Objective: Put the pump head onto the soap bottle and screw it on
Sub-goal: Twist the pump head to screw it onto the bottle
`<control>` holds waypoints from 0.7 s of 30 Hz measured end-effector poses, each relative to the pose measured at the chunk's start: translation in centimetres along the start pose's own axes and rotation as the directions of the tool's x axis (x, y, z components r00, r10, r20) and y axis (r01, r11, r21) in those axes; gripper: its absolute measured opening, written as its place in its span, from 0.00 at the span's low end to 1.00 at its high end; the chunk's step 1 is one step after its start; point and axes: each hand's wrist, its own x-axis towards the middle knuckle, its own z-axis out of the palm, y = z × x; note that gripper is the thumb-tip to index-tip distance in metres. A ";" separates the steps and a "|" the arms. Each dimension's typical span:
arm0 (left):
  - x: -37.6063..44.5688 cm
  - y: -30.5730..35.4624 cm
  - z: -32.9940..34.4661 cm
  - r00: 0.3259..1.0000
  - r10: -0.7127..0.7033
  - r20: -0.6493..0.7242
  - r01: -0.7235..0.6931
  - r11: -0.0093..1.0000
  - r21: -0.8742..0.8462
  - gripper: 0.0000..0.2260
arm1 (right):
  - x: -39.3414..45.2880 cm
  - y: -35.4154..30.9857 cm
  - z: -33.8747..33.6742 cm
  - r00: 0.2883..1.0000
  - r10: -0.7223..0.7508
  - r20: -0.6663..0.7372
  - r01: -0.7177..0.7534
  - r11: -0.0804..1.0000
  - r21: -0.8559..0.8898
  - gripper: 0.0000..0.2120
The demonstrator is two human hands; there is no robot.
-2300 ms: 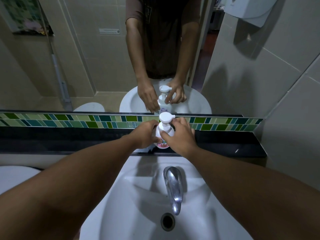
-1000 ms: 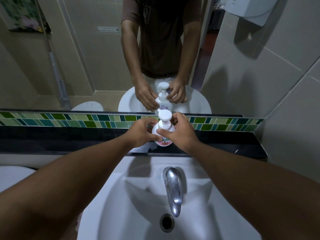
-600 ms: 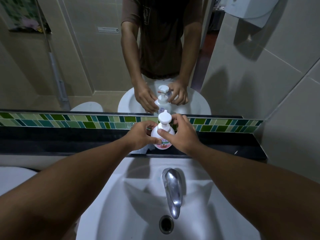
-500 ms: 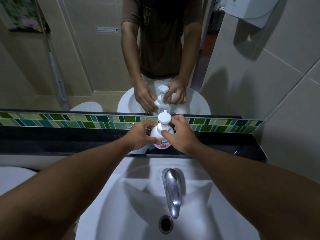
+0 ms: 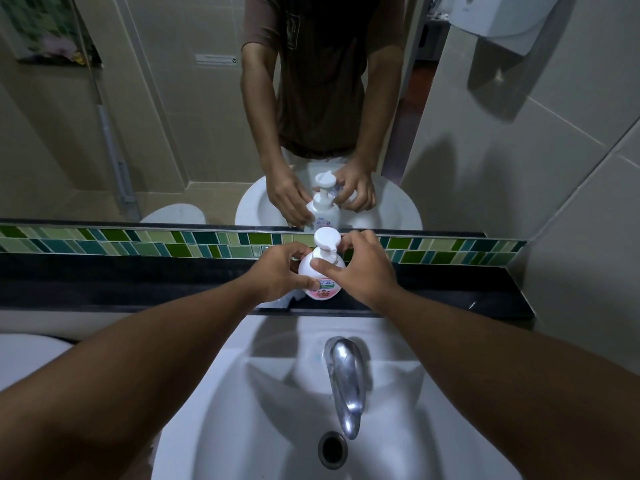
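Observation:
A round white soap bottle [image 5: 320, 284] with a pink label stands upright on the black ledge [image 5: 121, 282] behind the sink. The white pump head [image 5: 325, 238] sits on its neck. My left hand [image 5: 277, 271] wraps the bottle's left side. From the right, my right hand [image 5: 356, 268] has its thumb and fingers around the pump collar just below the head. The collar itself is hidden by my fingers.
A white sink basin [image 5: 277, 410] with a chrome tap [image 5: 344, 375] and drain [image 5: 331, 449] lies below the ledge. A mirror [image 5: 156, 116] above the green tile strip [image 5: 138, 240] reflects the person. A white dispenser [image 5: 491, 15] hangs top right.
The pump head has turned, its spout swinging round from the right. My right hand has shifted its grip around the collar. The bottle stays in place in my left hand.

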 end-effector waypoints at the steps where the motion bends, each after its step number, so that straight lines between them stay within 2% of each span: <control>1: 0.0 0.0 0.0 1.000 0.000 0.003 0.000 1.000 0.003 0.26 | 0.0 0.0 0.0 1.000 0.006 0.000 -0.006 1.000 0.013 0.29; 5: 0.1 0.5 0.0 1.000 0.014 0.016 -0.014 0.999 0.036 0.26 | -0.2 0.5 0.0 0.992 -0.110 0.060 0.104 0.990 0.098 0.27; 8: 0.2 0.9 0.0 0.999 0.027 0.021 -0.028 0.997 0.072 0.26 | 0.0 0.4 0.1 0.981 -0.177 0.079 0.169 0.981 0.091 0.24; 21: -0.1 1.1 1.3 0.989 0.143 -0.030 -0.137 0.981 0.136 0.22 | 0.3 -0.2 0.5 0.997 -0.077 -0.015 0.076 0.996 -0.054 0.25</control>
